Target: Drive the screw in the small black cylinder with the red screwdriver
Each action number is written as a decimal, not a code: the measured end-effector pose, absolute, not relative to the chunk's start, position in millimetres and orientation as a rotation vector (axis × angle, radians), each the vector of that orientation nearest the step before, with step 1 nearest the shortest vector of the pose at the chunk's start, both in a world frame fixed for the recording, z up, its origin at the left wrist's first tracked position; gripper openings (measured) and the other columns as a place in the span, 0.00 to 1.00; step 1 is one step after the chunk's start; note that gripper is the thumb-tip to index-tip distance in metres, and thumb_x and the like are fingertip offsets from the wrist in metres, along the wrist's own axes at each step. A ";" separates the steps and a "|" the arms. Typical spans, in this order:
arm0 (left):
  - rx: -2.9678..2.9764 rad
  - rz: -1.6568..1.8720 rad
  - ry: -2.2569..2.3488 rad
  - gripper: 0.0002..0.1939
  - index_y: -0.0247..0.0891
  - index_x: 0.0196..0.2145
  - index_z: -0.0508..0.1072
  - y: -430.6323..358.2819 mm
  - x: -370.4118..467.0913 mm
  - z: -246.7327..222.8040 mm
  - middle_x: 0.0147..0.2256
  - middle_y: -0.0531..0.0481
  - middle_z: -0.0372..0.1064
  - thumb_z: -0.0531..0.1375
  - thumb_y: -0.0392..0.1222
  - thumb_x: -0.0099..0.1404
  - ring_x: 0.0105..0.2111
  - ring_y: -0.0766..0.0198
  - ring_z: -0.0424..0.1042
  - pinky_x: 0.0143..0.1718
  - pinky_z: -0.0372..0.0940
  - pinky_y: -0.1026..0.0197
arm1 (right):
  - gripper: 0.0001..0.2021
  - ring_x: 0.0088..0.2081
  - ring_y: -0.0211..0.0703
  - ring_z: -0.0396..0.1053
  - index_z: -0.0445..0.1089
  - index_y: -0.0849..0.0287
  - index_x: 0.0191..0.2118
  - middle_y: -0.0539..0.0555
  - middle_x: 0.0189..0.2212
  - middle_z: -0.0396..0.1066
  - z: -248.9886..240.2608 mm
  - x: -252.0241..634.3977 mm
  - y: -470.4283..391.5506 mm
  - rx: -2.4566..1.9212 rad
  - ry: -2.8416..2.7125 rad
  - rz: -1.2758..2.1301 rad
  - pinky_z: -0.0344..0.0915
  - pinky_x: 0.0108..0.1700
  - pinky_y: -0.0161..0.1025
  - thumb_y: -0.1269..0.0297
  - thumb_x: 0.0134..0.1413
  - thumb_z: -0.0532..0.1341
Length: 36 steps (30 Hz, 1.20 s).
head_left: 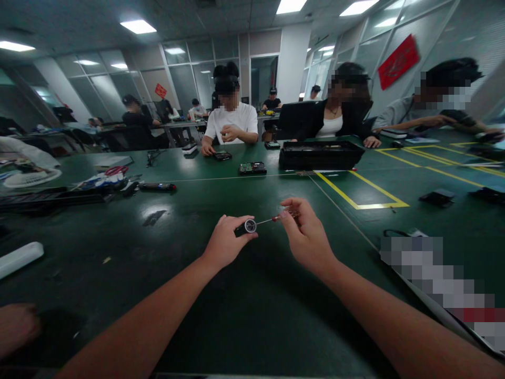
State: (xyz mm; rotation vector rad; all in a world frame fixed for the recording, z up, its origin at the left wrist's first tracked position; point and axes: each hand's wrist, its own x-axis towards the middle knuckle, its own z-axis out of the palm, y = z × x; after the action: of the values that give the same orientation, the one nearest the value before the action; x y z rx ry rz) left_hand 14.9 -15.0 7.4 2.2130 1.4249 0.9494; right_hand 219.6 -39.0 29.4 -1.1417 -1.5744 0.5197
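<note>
Near the middle of the head view, my left hand point(231, 239) grips a small dark cylinder point(241, 229) whose pale round rim and hollow end face right and toward the camera. My right hand point(302, 226) is closed around the handle of a screwdriver point(275, 218), which has a red collar and a thin metal shaft. The shaft points left, and its tip is at the cylinder's open end. Whether the tip touches anything inside is too small to tell. Both hands are above the green table point(236, 326).
A black tray point(321, 156) and a green circuit board device point(252, 168) lie across the table. Tools and gloves point(104, 178) are at left, with a dark pen-like tool point(158, 187). Another person's hand point(18, 326) is at lower left. People sit opposite.
</note>
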 end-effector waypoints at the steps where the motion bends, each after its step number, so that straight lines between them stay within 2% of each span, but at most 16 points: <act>1: 2.219 0.960 1.413 0.20 0.45 0.52 0.76 -15.0 14.7 7.2 0.46 0.48 0.78 0.69 0.44 0.62 0.47 0.53 0.73 0.60 0.58 0.40 | 0.10 0.36 0.46 0.71 0.68 0.55 0.46 0.53 0.35 0.73 28.2 219.6 -36.1 -1.124 -1.508 0.588 0.65 0.40 0.44 0.58 0.64 0.58; 3: 2.255 0.999 1.365 0.20 0.46 0.52 0.76 -14.9 14.1 6.6 0.48 0.49 0.77 0.69 0.44 0.62 0.49 0.53 0.73 0.63 0.54 0.39 | 0.10 0.35 0.45 0.70 0.70 0.55 0.40 0.53 0.33 0.73 26.4 220.4 -29.8 -1.072 -1.337 0.787 0.66 0.41 0.44 0.54 0.62 0.59; 6: 2.302 1.059 1.329 0.20 0.49 0.53 0.75 -13.8 12.7 5.5 0.51 0.51 0.76 0.68 0.43 0.63 0.53 0.55 0.71 0.66 0.46 0.36 | 0.12 0.29 0.42 0.66 0.69 0.55 0.32 0.50 0.26 0.67 24.6 223.2 -21.9 -1.000 -1.025 1.060 0.67 0.37 0.44 0.52 0.59 0.61; 9: 2.279 1.024 1.370 0.20 0.50 0.53 0.75 -12.2 11.6 4.1 0.52 0.51 0.75 0.67 0.43 0.63 0.54 0.54 0.70 0.66 0.45 0.34 | 0.12 0.28 0.40 0.64 0.69 0.55 0.31 0.48 0.24 0.64 23.3 225.1 -20.3 -1.017 -0.983 0.977 0.67 0.36 0.42 0.52 0.58 0.61; 16: 2.251 0.959 1.396 0.19 0.49 0.53 0.75 -12.3 12.9 3.9 0.51 0.50 0.75 0.67 0.44 0.64 0.53 0.53 0.70 0.66 0.44 0.34 | 0.12 0.32 0.42 0.68 0.69 0.55 0.38 0.50 0.29 0.70 24.9 223.2 -29.8 -1.127 -1.251 0.692 0.64 0.37 0.42 0.53 0.66 0.56; 19: 2.241 0.937 1.413 0.19 0.48 0.53 0.75 -12.1 13.0 4.2 0.49 0.49 0.76 0.67 0.45 0.64 0.50 0.52 0.71 0.63 0.50 0.36 | 0.12 0.33 0.43 0.68 0.69 0.55 0.39 0.51 0.30 0.70 26.3 223.5 -31.8 -1.162 -1.321 0.595 0.64 0.38 0.43 0.53 0.67 0.55; 23: 2.219 0.906 1.445 0.20 0.46 0.53 0.76 -11.0 11.8 2.8 0.46 0.48 0.76 0.66 0.45 0.63 0.46 0.53 0.71 0.52 0.63 0.46 | 0.12 0.33 0.43 0.68 0.69 0.55 0.41 0.51 0.31 0.71 25.9 223.2 -34.7 -1.131 -1.386 0.553 0.64 0.38 0.43 0.54 0.67 0.54; 27: 2.178 0.905 1.472 0.20 0.45 0.53 0.76 -10.5 11.1 1.9 0.46 0.48 0.76 0.67 0.43 0.63 0.46 0.54 0.72 0.49 0.64 0.51 | 0.11 0.33 0.43 0.69 0.69 0.55 0.40 0.51 0.31 0.72 25.9 221.6 -38.5 -1.101 -1.490 0.536 0.63 0.36 0.41 0.55 0.68 0.54; 36: 2.189 0.873 1.480 0.20 0.45 0.52 0.76 -9.8 10.2 3.4 0.45 0.48 0.76 0.67 0.42 0.62 0.46 0.54 0.72 0.49 0.64 0.52 | 0.11 0.30 0.41 0.68 0.69 0.56 0.38 0.50 0.29 0.73 28.2 221.4 -38.0 -1.229 -1.623 0.413 0.59 0.32 0.39 0.57 0.68 0.54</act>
State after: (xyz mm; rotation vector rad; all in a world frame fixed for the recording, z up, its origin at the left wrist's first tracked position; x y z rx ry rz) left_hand 10.2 -9.8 3.4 2.1887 1.4797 0.8735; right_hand 221.4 -38.0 28.2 -1.2288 -1.6229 0.4129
